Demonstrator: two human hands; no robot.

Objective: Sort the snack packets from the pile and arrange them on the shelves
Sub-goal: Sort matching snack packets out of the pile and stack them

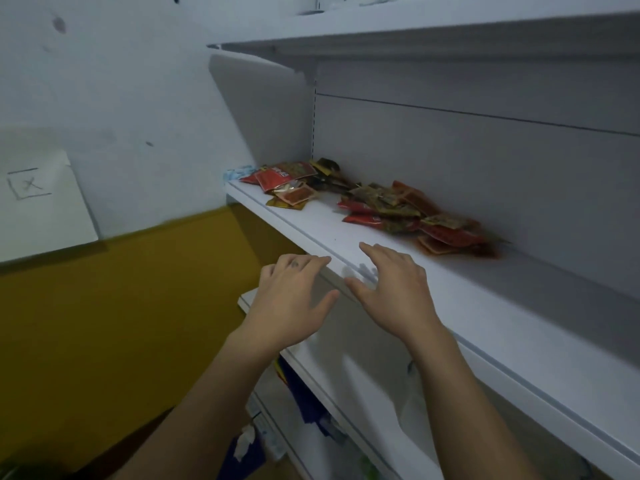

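Two heaps of small red, orange and olive snack packets lie on the white middle shelf [467, 306]. One heap [294, 183] sits at the shelf's far left end, the bigger heap [412, 216] a little to its right against the back panel. My left hand [294, 292] hovers with fingers spread at the shelf's front edge, holding nothing. My right hand [394, 285] is beside it, fingers straight, over the shelf's front strip, also empty. Both hands are well short of the packets.
An upper shelf [433, 39] overhangs the middle one. A lower shelf [332, 386] shows below my arms, with blue and white packages under it. A white wall with a paper sheet [41, 192] and a mustard-yellow surface [114, 323] lie to the left.
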